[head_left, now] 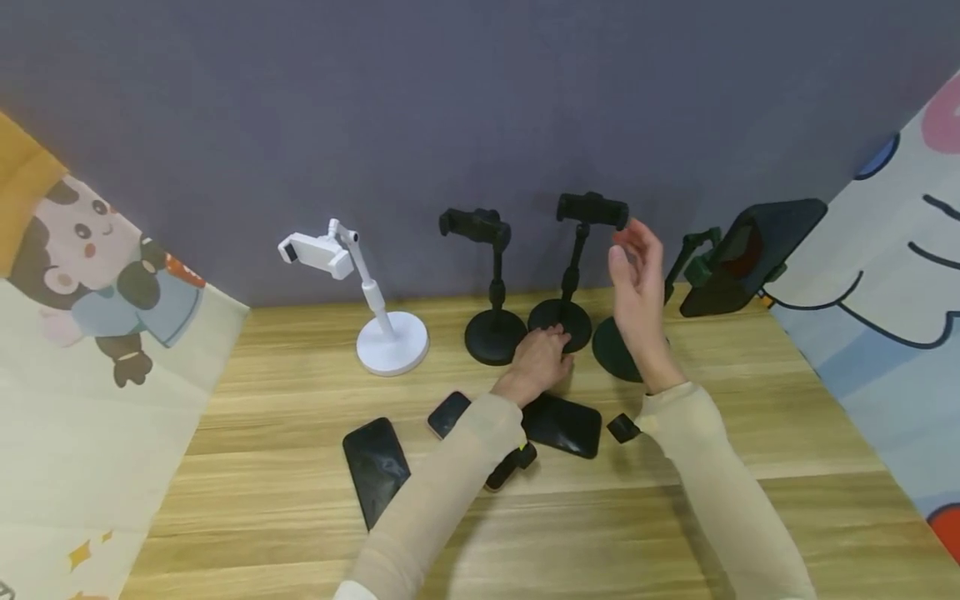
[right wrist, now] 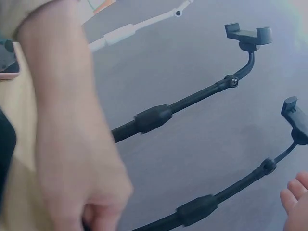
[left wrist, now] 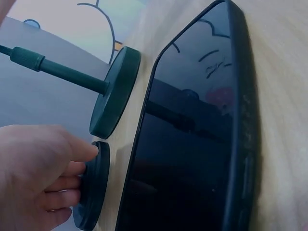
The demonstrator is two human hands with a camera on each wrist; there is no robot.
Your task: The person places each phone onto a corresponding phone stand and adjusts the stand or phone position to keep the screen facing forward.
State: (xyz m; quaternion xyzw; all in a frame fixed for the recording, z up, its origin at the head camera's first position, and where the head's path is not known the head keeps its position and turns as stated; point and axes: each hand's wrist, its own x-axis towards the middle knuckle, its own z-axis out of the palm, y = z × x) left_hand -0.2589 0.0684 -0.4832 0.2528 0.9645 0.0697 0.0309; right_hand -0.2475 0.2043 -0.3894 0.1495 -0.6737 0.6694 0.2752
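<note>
In the head view several phone stands line the back of the table. My left hand (head_left: 536,362) holds the round base (left wrist: 94,192) of a black phone stand (head_left: 573,271), its thumb at the rim and its fingers bent over the base. Beside that stand's clamp (head_left: 592,209) is my right hand (head_left: 637,287), raised, with loosely bent fingers and nothing in its grasp. In the right wrist view its fingers (right wrist: 296,192) appear just below the clamp, apart from it. A dark phone (left wrist: 192,125) lies on the table close to my left wrist.
A white stand (head_left: 390,342) and another black stand (head_left: 495,333) are to the left. At right, a green stand (head_left: 617,350) carries a dark tablet-like device (head_left: 750,258). A large phone (head_left: 375,467), a small phone (head_left: 448,414) and a small black item (head_left: 622,428) lie in front.
</note>
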